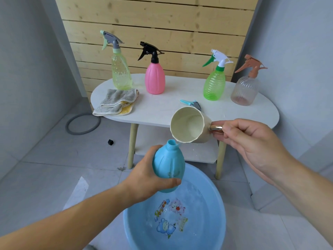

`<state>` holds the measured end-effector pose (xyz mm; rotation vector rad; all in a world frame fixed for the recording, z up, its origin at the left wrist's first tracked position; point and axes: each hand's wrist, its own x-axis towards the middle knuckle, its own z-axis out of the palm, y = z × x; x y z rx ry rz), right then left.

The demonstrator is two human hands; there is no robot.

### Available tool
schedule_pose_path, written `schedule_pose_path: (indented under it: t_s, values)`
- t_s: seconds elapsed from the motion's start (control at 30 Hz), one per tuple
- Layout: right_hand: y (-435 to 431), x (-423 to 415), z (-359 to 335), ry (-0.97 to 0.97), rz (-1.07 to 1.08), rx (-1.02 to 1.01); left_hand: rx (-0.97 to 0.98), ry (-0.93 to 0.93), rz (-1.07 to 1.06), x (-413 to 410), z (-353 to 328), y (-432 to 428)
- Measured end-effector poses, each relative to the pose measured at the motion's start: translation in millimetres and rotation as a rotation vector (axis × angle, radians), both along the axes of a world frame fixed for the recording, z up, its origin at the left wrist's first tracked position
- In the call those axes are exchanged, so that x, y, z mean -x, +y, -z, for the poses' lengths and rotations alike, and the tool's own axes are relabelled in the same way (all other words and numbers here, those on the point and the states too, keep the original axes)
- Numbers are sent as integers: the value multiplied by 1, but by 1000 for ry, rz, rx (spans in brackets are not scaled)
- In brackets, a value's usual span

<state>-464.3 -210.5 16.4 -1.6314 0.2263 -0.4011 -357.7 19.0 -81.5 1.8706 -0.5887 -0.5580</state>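
Clasping bottle (168,165) low on its body with left grip (149,179): thumb across the front, fingers behind, forearm in from lower left. Held neck-up, leaning slightly right, uncapped, over far side of basin (222,204).

Pinching metal handle (216,127) of cup (189,125) with right grip (252,141): fingers curled, wrist bent left, forearm in from lower right. Tipped on its side, mouth toward camera, lower rim just above and right of bottle neck, nearly touching.

Behind cup, front edge of worktop (162,110), with loose spray head (191,102) near that edge. Farther back, four spray bottles (155,78) in a row. Towel (117,102) overhanging left front edge. Open floor (54,168) to the left. Wall (297,51) close on the right.
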Motion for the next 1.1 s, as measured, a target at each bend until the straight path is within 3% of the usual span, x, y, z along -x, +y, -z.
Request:
schedule_pose_path:
  t_s: [1.1]
  values:
    - [-5, -1, 6, -100, 3, 246, -2, 24, 4, 3, 2, -1]
